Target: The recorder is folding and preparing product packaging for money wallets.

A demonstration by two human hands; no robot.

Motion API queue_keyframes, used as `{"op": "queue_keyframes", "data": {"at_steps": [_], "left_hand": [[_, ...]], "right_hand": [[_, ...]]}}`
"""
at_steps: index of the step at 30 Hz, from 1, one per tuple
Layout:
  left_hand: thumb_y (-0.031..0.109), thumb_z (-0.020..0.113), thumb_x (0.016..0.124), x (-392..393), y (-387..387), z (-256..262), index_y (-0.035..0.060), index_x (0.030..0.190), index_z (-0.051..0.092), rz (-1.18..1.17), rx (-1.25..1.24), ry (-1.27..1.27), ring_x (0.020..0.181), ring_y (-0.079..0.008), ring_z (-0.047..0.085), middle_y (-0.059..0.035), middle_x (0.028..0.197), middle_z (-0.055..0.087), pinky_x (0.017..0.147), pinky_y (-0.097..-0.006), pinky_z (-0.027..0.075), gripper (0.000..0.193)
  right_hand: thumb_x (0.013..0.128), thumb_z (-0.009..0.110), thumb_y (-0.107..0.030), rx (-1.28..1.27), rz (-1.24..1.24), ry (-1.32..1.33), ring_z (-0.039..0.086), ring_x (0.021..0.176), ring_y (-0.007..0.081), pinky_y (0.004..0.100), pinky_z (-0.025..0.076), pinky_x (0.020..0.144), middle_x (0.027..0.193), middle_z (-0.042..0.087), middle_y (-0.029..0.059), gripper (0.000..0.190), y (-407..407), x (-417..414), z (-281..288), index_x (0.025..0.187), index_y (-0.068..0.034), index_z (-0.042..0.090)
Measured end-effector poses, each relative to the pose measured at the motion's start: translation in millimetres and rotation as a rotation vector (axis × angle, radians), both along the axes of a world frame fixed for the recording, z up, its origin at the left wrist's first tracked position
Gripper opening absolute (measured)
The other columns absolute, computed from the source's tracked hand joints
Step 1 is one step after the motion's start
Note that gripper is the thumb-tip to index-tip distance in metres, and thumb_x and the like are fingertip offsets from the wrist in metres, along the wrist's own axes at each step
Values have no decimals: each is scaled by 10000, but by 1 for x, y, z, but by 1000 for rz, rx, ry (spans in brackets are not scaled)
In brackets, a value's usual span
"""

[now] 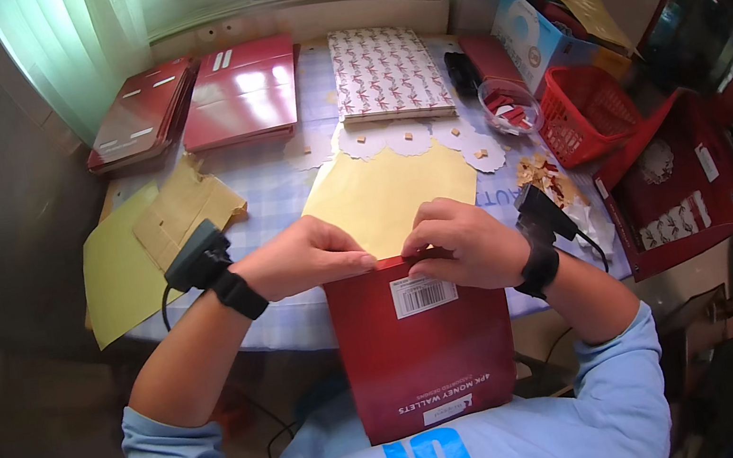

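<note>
A red printed card sheet (430, 355) with a white barcode label hangs over the table's front edge and reaches my shirt. My left hand (313, 255) lies at its upper left edge, thumb and fingertips pressed on the rim. At the upper right part of that edge my right hand (459, 243) pinches the card between thumb and curled fingers; what lies under those fingers is partly hidden. Behind both hands a yellow paper sheet (396, 188) lies flat. Scalloped white paper pieces (406, 140) with small tan squares on them fan out along its far edge.
Red folded card stacks (238, 98) and a patterned stack (388, 71) stand at the back. To the right are a clear tub (510, 107), a red plastic basket (586, 115), a filled cardboard box (543, 28), paper scraps (545, 179) and an opened red folder (679, 179). Torn cardboard (190, 206) lies left.
</note>
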State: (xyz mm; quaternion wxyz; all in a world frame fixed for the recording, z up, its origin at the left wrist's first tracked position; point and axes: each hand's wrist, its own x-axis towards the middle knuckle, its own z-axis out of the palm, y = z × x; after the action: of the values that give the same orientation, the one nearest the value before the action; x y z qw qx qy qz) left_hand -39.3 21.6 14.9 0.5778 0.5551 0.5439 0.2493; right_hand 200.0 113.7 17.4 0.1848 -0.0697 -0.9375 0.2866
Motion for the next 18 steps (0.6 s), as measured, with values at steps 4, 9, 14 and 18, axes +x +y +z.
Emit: {"op": "queue_keyframes", "data": {"at_steps": [4,9,14,18], "left_hand": [[296,687,893,-17,-15,-2,18,906,716,85,-148,-105,648,-55,543,25,708,611,577,-212,448,279],[272,689,892,-12,-12,-2,16,906,712,65,-106,-130,617,-56,525,20,708,615,566,-213,442,257],[240,693,890,-9,-10,-3,18,923,717,64,-102,-163,617,-51,518,16,718,625,564,-206,437,226],[232,690,893,-8,-14,-1,16,937,719,70,-54,-82,633,-44,525,16,731,634,571,-198,438,222]], "right_hand": [[770,726,-135,-54,-4,-66,591,818,274,360,498,728,858,582,95,168,0,1,-3,890,-56,637],[799,719,-171,-213,-1,-199,595,797,267,357,496,713,836,584,96,178,-3,-14,5,880,-42,625],[806,720,-137,-259,93,-160,599,769,241,332,481,679,831,590,93,170,-4,-30,4,888,-30,617],[804,701,-125,-288,74,-156,604,813,281,364,482,733,822,594,101,134,-7,-30,2,877,-44,622]]}}
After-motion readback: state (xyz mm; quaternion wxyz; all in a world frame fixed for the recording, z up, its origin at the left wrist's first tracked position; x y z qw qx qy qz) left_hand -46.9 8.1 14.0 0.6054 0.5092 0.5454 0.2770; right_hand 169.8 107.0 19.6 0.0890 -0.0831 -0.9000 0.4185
